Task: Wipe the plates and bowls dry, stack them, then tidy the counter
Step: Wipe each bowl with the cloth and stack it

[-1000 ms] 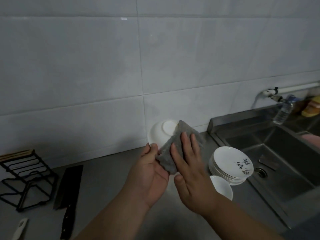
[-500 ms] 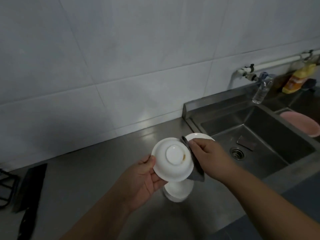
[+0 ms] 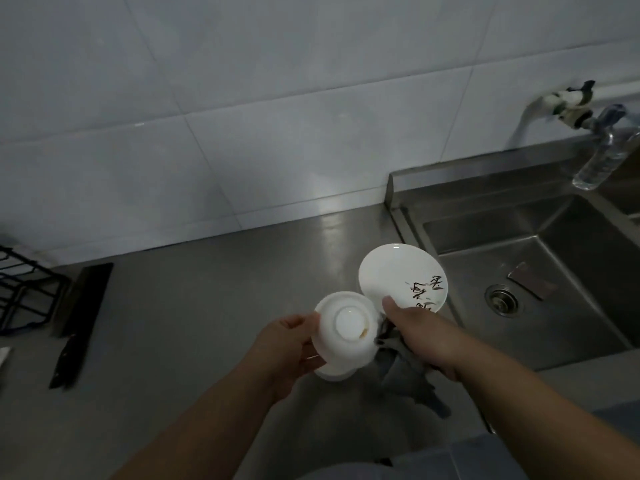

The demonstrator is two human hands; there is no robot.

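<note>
My left hand [image 3: 284,351] grips a small white bowl [image 3: 343,327], turned so its foot ring faces me; a brown mark sits by the ring. Directly beneath it another white bowl [image 3: 332,374] rests on the steel counter [image 3: 194,306]. My right hand [image 3: 419,334] holds a grey cloth [image 3: 408,379] that hangs down beside the bowl's right rim. Behind my right hand stands a stack of white plates [image 3: 398,275] with dark brush lettering on the top one.
A sink [image 3: 540,271] with a drain opens to the right, a tap [image 3: 568,105] and a plastic bottle [image 3: 602,157] above it. On the counter's left lie a black cleaver [image 3: 81,317] and a black wire rack [image 3: 20,292].
The bowl went from upright against the cloth to foot-up and lower, over the second bowl. My right hand left off wiping and now holds the cloth bunched beside it.
</note>
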